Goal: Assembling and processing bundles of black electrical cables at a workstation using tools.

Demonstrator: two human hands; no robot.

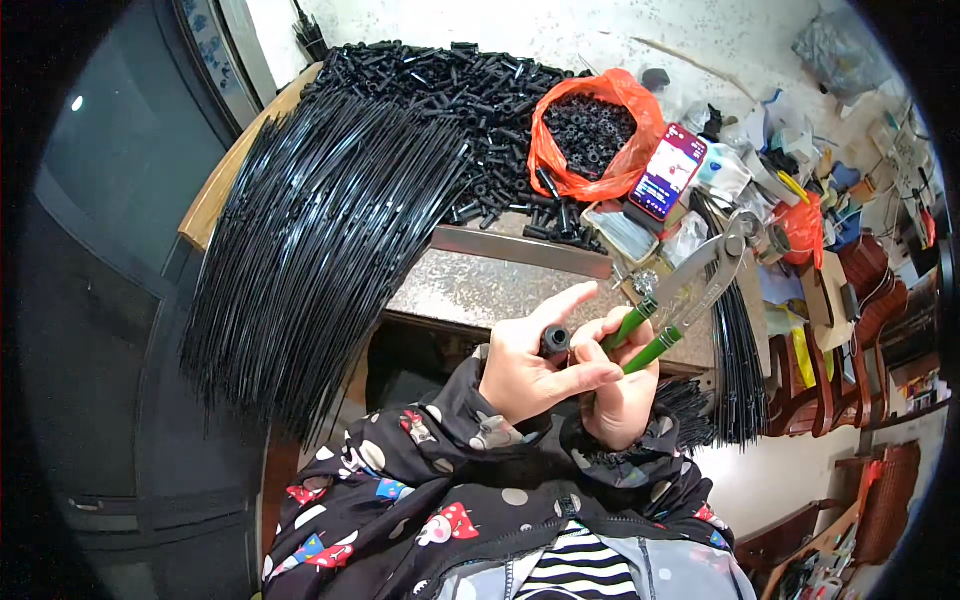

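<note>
Seen from above, at a cluttered counter [500, 290] with a speckled top. Largest, on the left: a fanned heap of thin black rods [310, 240], draped over the counter edge. Behind it, a pile of short black plastic tubes [450, 80], and an orange plastic bag [620, 150] open on more small black pieces. Right of the bag, a phone [668, 172] with a lit screen, leaning among papers and packets. At the right edge, a second, narrower bundle of black rods [740, 370].

Near the centre, left hand [530, 375] closed around a short black tube piece [555, 343], held upright, open end up, thumb extended. Right hand [622, 390] wrapped around the green handles of a pair of pliers [690, 290], metal head pointing up and right, away from the tube piece.

Probably best done by keeping the tube piece steady and upright, and bringing the pliers head in squarely, fingers clear.

Hard to make out: whether the pliers head is open or closed, and whether anything sits inside the tube piece. Lower part of the tube piece hidden by fingers. Clutter at far right too warped and small to identify.
</note>
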